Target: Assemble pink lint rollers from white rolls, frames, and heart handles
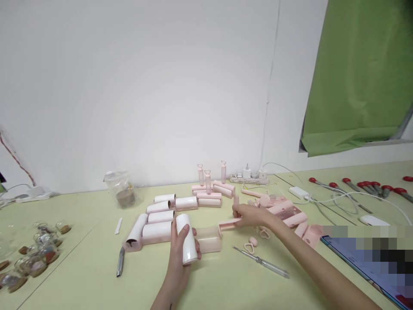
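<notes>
My left hand [180, 254] is wrapped round a white paper roll [186, 237], held upright-tilted above the pale green table [80, 275]. My right hand [253, 215] reaches further out and pinches a pink handle piece [229, 223] lying on the table. A clear plastic cover [209, 239] lies between the two hands. More white rolls [157, 232] lie in a group just left of my left hand. Pink roller parts [284, 211] are heaped behind my right hand.
A screwdriver [261, 261] lies near my right forearm, a small metal tool [120, 261] at the left. Small corked jars [38, 254] at far left, a plastic bag [121, 189], a power strip [249, 178], red-handled tools [361, 186] and a phone [371, 262] at right.
</notes>
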Demonstrator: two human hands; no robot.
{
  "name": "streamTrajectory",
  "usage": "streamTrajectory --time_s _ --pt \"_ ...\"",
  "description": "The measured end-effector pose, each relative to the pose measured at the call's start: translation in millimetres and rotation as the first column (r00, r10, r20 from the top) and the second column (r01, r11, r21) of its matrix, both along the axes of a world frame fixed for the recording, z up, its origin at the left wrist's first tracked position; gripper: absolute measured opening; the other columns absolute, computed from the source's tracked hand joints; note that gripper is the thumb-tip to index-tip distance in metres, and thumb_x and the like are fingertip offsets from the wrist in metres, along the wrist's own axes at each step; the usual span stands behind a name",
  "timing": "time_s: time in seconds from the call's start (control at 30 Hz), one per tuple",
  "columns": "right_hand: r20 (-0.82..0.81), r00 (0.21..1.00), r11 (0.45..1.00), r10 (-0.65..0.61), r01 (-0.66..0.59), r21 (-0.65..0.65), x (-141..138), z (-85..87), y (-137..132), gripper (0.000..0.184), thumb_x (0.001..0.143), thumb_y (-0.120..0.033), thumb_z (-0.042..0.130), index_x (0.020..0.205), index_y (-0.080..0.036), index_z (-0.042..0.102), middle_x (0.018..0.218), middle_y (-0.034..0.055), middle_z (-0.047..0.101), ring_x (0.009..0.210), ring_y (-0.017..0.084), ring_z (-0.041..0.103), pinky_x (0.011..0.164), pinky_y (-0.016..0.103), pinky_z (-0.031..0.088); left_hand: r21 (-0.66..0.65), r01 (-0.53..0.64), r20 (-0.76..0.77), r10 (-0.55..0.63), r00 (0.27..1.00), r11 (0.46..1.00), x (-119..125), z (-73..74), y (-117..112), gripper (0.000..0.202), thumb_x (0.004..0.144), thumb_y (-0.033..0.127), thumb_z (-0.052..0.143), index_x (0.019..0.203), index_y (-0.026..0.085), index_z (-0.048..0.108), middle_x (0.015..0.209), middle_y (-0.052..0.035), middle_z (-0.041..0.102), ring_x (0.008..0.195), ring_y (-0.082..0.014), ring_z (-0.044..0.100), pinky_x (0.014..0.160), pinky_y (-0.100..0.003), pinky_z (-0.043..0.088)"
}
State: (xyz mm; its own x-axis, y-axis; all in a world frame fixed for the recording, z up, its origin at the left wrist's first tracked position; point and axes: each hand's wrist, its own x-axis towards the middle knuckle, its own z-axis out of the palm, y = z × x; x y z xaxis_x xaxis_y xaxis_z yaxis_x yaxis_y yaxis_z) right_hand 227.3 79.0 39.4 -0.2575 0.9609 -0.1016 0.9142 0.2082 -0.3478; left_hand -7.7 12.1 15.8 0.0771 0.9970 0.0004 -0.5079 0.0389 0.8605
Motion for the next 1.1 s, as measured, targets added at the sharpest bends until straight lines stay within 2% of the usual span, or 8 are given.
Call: streamTrajectory --time_s 0.1,0.17,0.23,0.33,0.53,0.73,1.0,1.1 --pt "-0.085 0.995 0.992 -0.058 0.067 0.103 0 15.6 -7 0.03 0.075 -0.03 0.045 0.104 -0.02 0.043 0.071 0.0003 0.054 0.061 0.017 0.049 0.053 0.025 0.034 0.011 -0.045 0.025 0.044 0.999 0.999 1 2.7 -1 0.048 0.073 0.039 0.057 0.114 0.034 0.033 0.069 0.005 0.05 0.044 -0.0065 0.048 0.039 -0.016 0.039" --pt "-0.206 0.978 0.991 -0.024 0.05 0.123 -12 27.4 -19 0.033 0.084 -0.035 0.03 0.114 -0.022 0.034 0.081 0.0025 0.055 0.068 0.018 0.053 0.058 0.027 0.038 0.01 -0.1 0.048 0.099 0.994 0.995 3 5.8 -2 0.05 0.073 0.04 0.057 0.115 0.034 0.032 0.068 0.0056 0.05 0.045 -0.0067 0.048 0.041 -0.017 0.04" --pt "-0.4 0.912 0.995 0.086 -0.057 0.083 -33 34.5 -36 0.033 0.088 -0.041 0.021 0.112 -0.023 0.035 0.09 0.0031 0.055 0.078 0.018 0.054 0.064 0.027 0.04 0.0 -0.144 0.062 0.144 0.988 0.99 5 9.0 -3 0.052 0.071 0.041 0.058 0.115 0.033 0.032 0.068 0.0055 0.05 0.045 -0.0071 0.049 0.041 -0.018 0.041" --pt "-0.596 0.774 0.973 0.215 -0.219 0.066 -71 29.3 -61 0.031 0.086 -0.048 0.027 0.095 -0.023 0.043 0.086 0.0009 0.054 0.077 0.017 0.053 0.065 0.027 0.042 -0.023 -0.168 0.06 0.169 0.984 0.986 6 11.6 -5 0.056 0.07 0.043 0.06 0.117 0.032 0.032 0.071 0.0038 0.053 0.05 -0.0093 0.053 0.045 -0.02 0.044" --pt "-0.513 0.835 0.947 0.201 -0.032 0.318 -113 -8.0 -83 0.025 0.088 -0.042 0.026 0.076 -0.022 0.035 0.077 0.0009 0.047 0.072 0.017 0.049 0.062 0.029 0.041 -0.059 -0.113 0.053 0.116 0.992 0.992 7 5.0 -11 0.064 0.069 0.046 0.06 0.124 0.032 0.03 0.093 -0.0025 0.06 0.07 -0.0155 0.061 0.056 -0.022 0.048" --pt "-0.435 0.882 0.905 0.183 0.022 0.426 -112 -15.5 -79 0.022 0.089 -0.037 0.025 0.073 -0.023 0.031 0.072 0.0007 0.047 0.069 0.018 0.051 0.057 0.028 0.042 -0.063 -0.028 0.073 0.033 0.997 0.998 10 0.1 -12 0.064 0.074 0.043 0.057 0.127 0.04 0.021 0.113 -0.001 0.054 0.077 -0.0143 0.062 0.058 -0.019 0.048" --pt "-0.295 0.94 0.847 0.169 0.015 0.532 -114 -23.9 -77 0.021 0.089 -0.032 0.025 0.074 -0.022 0.035 0.072 0.0016 0.047 0.064 0.018 0.047 0.06 0.032 0.04 -0.031 0.08 0.089 -0.077 0.993 0.996 6 9.1 -14 0.08 0.068 0.038 0.065 0.13 0.035 0.014 0.102 -0.0039 0.059 0.077 -0.0174 0.062 0.063 -0.023 0.047" --pt "-0.187 0.967 0.83 0.173 -0.041 0.557 -103 -20.5 -72 0.026 0.089 -0.035 0.026 0.072 -0.021 0.041 0.073 0.0024 0.048 0.066 0.018 0.047 0.061 0.032 0.039 -0.045 0.171 -0.032 -0.173 0.984 0.984 -2 12.4 -13 0.089 0.061 0.035 0.071 0.131 0.031 0.016 0.093 -0.0057 0.061 0.071 -0.02 0.061 0.059 -0.027 0.047"
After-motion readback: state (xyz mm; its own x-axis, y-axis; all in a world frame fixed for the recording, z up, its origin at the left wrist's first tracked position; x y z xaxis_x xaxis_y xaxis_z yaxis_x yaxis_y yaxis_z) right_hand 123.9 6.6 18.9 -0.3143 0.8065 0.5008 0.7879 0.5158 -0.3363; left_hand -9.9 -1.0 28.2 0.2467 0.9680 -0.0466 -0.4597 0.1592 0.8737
